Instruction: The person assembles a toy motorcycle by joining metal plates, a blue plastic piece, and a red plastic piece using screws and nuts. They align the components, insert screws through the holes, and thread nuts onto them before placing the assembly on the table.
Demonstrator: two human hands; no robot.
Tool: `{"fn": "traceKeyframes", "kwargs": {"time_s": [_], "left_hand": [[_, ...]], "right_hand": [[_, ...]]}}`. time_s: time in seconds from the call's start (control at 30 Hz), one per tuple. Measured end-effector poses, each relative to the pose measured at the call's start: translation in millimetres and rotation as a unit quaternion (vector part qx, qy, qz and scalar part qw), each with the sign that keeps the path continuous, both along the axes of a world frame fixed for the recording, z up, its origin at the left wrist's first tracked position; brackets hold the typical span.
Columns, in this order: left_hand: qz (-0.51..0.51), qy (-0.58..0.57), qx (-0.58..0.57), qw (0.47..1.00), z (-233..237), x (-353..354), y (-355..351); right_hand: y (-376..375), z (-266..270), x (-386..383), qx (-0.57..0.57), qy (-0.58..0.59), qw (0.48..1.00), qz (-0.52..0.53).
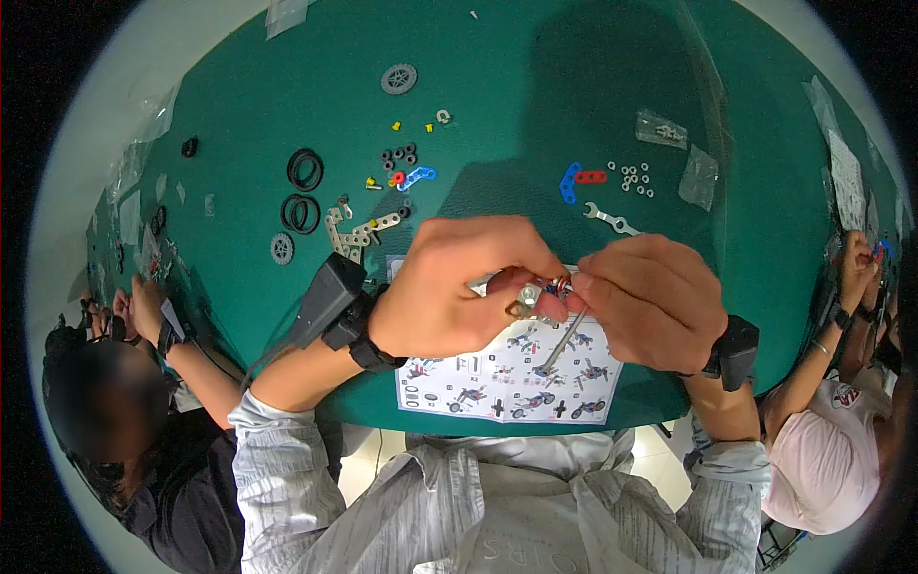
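Note:
My left hand (464,287) is closed around a small assembly of silver metal parts (529,296), with a bit of red and blue at its right side. The fingertips of my right hand (650,301) meet it there and pinch a thin grey metal tool (564,342), whose shaft slants down over the sheet. My fingers hide the spot where tool and assembly meet. Beneath both hands lies a printed instruction sheet (507,387) with small pictures of vehicle builds. Just beyond my right hand is a silver wrench (610,219).
Left of centre lie black rubber rings (300,214), grey wheels (399,79), perforated metal strips (337,232) and a blue bracket (418,177). To the right are blue and red strips (571,183), several nuts (631,177) and plastic bags (700,177). People sit at both sides.

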State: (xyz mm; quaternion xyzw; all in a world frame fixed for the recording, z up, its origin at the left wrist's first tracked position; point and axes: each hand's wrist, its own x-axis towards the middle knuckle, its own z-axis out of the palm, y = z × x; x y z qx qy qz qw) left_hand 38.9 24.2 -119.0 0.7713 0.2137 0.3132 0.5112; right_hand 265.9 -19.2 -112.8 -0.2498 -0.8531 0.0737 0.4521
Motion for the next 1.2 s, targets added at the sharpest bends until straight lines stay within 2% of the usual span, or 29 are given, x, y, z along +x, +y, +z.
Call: {"fn": "traceKeyframes", "kwargs": {"time_s": [0.07,0.17,0.27,0.37,0.47,0.57,0.67,0.77,0.87,0.97,1.07,1.2], "left_hand": [[-0.017,-0.053,0.046,0.997,-4.4,0.9,2.9],[-0.008,-0.047,0.098,0.994,-3.4,-0.3,4.4],[0.023,-0.030,0.141,0.989,-5.0,0.4,5.5],[0.053,0.013,0.136,0.989,3.0,-0.1,4.6],[0.073,0.025,0.048,0.996,3.8,-3.5,2.2],[0.061,0.009,0.015,0.998,0.2,-2.1,2.3],[0.048,-0.039,-0.046,0.997,-11.6,-1.5,4.2],[0.077,-0.078,-0.106,0.988,-10.4,4.2,2.4],[0.085,-0.024,-0.099,0.991,-9.8,1.3,2.9],[0.063,0.001,0.005,0.998,-4.0,2.7,7.1],[0.061,0.022,0.029,0.997,0.9,2.3,4.2],[0.043,-0.006,0.116,0.992,-3.0,0.7,7.1]], "right_hand": [[-1.8,-3.0,-0.5,0.009,0.002,1.000,-0.014],[-6.8,-4.4,-6.6,0.003,0.019,0.998,-0.059],[-9.3,3.6,-6.7,-0.090,0.000,0.993,-0.080],[-6.8,-1.2,-9.3,-0.096,0.035,0.991,-0.086],[-2.3,-2.5,-6.0,-0.078,0.029,0.994,-0.072],[-3.7,-4.7,-5.7,-0.073,0.030,0.994,-0.071],[-3.1,-5.4,-6.3,-0.061,0.027,0.994,-0.082],[-1.5,-8.4,-7.2,-0.046,0.032,0.995,-0.082],[-0.5,-10.2,-6.1,-0.042,0.026,0.997,-0.066],[0.0,-9.9,-7.5,-0.044,0.026,0.997,-0.054],[-1.1,-10.1,-7.8,-0.047,0.036,0.997,-0.051],[-2.0,-11.5,-11.1,-0.039,0.054,0.996,-0.059]]}}
